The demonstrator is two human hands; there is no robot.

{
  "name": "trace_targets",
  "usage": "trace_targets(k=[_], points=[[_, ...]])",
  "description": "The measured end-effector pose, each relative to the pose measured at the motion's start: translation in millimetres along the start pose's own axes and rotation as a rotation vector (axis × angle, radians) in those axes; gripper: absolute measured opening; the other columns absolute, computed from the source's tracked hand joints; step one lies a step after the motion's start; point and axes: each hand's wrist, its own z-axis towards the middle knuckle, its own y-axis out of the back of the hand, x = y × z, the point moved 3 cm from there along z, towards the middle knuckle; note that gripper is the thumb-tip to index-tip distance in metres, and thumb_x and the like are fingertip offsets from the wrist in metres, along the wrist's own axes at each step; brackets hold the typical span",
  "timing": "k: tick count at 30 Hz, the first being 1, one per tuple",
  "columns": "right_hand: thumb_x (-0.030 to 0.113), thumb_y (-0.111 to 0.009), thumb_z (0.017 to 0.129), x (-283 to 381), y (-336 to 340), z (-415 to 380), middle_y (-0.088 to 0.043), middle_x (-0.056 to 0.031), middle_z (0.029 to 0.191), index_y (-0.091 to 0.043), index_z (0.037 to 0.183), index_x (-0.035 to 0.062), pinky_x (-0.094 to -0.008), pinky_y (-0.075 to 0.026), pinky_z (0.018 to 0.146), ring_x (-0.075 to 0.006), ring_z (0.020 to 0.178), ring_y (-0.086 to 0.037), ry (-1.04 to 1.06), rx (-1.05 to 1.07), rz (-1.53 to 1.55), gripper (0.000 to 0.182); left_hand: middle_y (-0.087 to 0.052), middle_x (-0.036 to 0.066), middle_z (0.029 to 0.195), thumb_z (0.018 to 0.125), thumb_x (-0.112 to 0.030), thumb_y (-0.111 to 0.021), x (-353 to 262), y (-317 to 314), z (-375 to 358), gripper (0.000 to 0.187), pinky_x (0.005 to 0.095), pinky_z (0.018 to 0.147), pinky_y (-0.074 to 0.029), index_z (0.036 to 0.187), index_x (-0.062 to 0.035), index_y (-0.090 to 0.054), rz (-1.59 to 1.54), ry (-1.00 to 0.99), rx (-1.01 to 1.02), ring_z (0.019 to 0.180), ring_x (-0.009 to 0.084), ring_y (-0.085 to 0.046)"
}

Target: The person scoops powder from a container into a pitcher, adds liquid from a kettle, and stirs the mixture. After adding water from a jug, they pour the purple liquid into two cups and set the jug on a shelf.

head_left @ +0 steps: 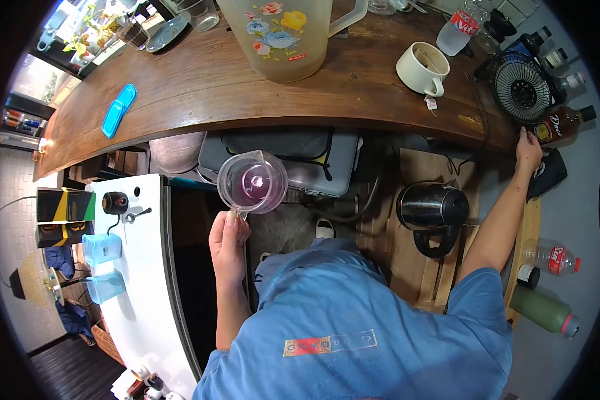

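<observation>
Clear glass measuring jug (252,181), with pouring lip and a little purple-pink liquid at its bottom: held level in the air below the edge of the wooden counter (200,87), above a grey padded case (293,167) on the lower level. Left hand (229,241): closed around the jug's handle, thumb uppermost, forearm running down toward the blue shirt (353,327). Right hand (528,148): arm stretched out to the far right end of the counter, fingers resting at the base of a small black desk fan (521,90); whether it grips anything cannot be told. Beside that hand, a brown bottle with a white label (563,122) lying at an angle. On the counter: a large translucent plastic pitcher with a floral print (283,37), upright at centre; a cream mug (423,68) with a tea-bag string and tag hanging over its side, right of the pitcher; a clear plastic bottle with a red label (461,28) behind the mug; a blue flat lid or case (119,110) toward the left; a grey plate (167,33) at the far left end. Below the counter, right of centre: a stainless electric kettle with black handle (433,210), standing on wooden slats. Further right, low down: a lying plastic bottle with red label (550,257) and a green flask (545,310). To the left: a white surface (140,293) bearing two light-blue tumblers (102,250) and a black-and-yellow box (65,207).
</observation>
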Motion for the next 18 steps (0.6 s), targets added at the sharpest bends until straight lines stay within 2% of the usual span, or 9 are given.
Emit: trace_targets(k=[2,5,18], points=[[0.045,-0.061,0.084,3,2,0,-0.069,-0.0081,0.106,-0.069,0.108,0.0109,-0.0332,-0.045,0.089,-0.0244,0.102,-0.063,0.032,0.003,-0.111,0.043,-0.038,-0.003,0.068,0.1,-0.021,-0.044,2,-2,1,0.025,0.0236,0.058,-0.028,0.08,-0.0064,-0.047,-0.039,-0.026,0.005,0.062,0.0066,-0.032],[0.046,-0.062,0.083,6,7,-1,-0.069,-0.0091,0.104,-0.069,0.107,0.0104,-0.0333,-0.045,0.088,-0.0248,0.1,-0.064,-0.015,0.041,-0.121,0.044,-0.04,-0.002,0.069,0.099,-0.021,-0.044,4,-2,1,0.024,0.0235,0.059,-0.028,0.082,-0.0055,-0.049,-0.032,-0.023,0.005,0.063,0.0066,-0.033],[0.048,-0.065,0.081,14,21,-21,-0.07,-0.0119,0.096,-0.071,0.1,0.0073,-0.0322,-0.047,0.084,-0.0258,0.091,-0.066,0.0,0.028,-0.103,0.045,-0.039,-0.003,0.069,0.099,-0.02,-0.043,3,-3,7,0.023,0.0238,0.06,-0.029,0.083,-0.0052,-0.05,-0.047,-0.03,0.015,0.063,0.0066,-0.033]])
